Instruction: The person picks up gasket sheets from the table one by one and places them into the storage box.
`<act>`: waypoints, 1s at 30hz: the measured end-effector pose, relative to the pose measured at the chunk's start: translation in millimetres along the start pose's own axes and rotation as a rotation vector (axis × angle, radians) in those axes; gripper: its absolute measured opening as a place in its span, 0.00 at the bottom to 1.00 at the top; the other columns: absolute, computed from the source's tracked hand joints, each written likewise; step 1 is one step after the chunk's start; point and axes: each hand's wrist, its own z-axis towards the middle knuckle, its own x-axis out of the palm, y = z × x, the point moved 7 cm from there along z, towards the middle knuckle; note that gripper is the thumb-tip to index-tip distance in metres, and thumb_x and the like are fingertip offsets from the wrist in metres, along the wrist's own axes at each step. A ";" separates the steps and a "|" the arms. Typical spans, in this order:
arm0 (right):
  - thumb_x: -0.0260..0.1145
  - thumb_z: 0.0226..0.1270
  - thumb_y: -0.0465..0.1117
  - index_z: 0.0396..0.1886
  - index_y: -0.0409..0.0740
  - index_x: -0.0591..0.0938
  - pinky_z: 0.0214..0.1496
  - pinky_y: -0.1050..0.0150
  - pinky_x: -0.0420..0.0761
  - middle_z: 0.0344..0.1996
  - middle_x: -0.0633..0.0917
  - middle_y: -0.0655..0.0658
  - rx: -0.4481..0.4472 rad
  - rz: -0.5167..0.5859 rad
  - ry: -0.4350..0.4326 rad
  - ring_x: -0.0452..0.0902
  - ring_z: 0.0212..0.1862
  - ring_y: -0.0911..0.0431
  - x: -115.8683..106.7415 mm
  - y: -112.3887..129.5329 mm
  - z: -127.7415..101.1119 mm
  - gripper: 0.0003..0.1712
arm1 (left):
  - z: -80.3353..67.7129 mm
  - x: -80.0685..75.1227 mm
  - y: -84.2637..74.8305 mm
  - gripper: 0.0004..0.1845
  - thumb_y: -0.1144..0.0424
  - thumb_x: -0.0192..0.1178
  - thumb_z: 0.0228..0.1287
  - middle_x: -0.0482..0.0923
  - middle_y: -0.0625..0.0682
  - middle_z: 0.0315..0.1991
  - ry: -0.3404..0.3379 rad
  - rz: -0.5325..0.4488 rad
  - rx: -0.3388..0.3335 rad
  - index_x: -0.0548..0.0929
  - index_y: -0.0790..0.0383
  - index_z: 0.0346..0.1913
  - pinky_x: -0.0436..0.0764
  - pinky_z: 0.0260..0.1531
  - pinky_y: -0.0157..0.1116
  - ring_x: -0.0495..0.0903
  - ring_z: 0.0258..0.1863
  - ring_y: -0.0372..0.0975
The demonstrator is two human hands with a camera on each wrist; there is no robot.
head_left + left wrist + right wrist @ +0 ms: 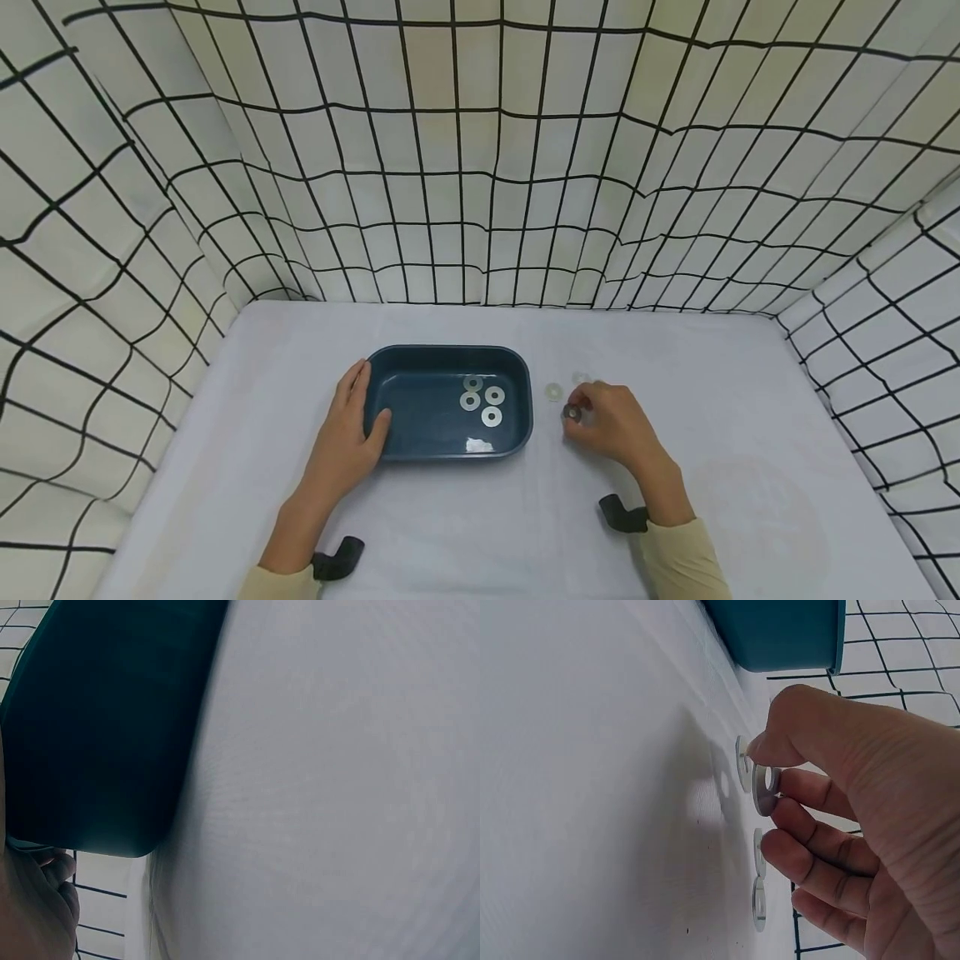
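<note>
A dark teal tray (pixel 397 358) sits on the white table, with several flat metal washers (pixel 483 398) lying inside it. My left hand (pixel 369 398) holds the tray's left rim, thumb over the edge and inside. The left wrist view shows the tray's outer wall (pixel 97 727) with that hand (pixel 34 900) below it. Right of the tray, my right hand (pixel 576 414) pinches one washer (pixel 766 791) between thumb and forefinger, lifted on edge just off the cloth. Three more washers (pixel 758 851) lie flat on the table around it, two of them showing in the head view (pixel 553 392).
The table (pixel 750 417) is covered in white cloth. Grid-patterned white fabric walls (pixel 480 167) close it in at the back and on both sides. The tray's corner (pixel 780 630) stands just beyond the loose washers.
</note>
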 end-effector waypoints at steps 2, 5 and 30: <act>0.77 0.55 0.40 0.35 0.47 0.89 0.40 0.61 0.82 0.28 0.87 0.52 -0.011 0.006 -0.002 0.78 0.32 0.61 -0.5 3.0 0.2 0.07 | 0.4 0.5 -0.1 0.40 0.62 0.56 0.79 0.49 0.64 0.86 0.004 0.003 -0.003 0.51 0.67 0.85 0.64 0.77 0.65 0.54 0.84 0.61; 0.76 0.55 0.40 0.35 0.47 0.89 0.43 0.59 0.83 0.29 0.87 0.52 -0.026 0.013 -0.003 0.78 0.33 0.61 -0.4 7.8 1.4 0.08 | 0.4 0.6 0.4 0.40 0.62 0.56 0.79 0.49 0.63 0.86 0.005 0.005 -0.010 0.50 0.67 0.85 0.63 0.77 0.66 0.54 0.84 0.61; 0.77 0.55 0.40 0.37 0.46 0.89 0.53 0.52 0.86 0.30 0.88 0.51 -0.173 -0.108 -0.051 0.80 0.35 0.57 -32.2 55.2 22.3 0.09 | 0.4 1.5 1.9 0.41 0.63 0.57 0.78 0.50 0.62 0.86 -0.005 -0.003 -0.009 0.51 0.65 0.86 0.64 0.77 0.66 0.55 0.84 0.60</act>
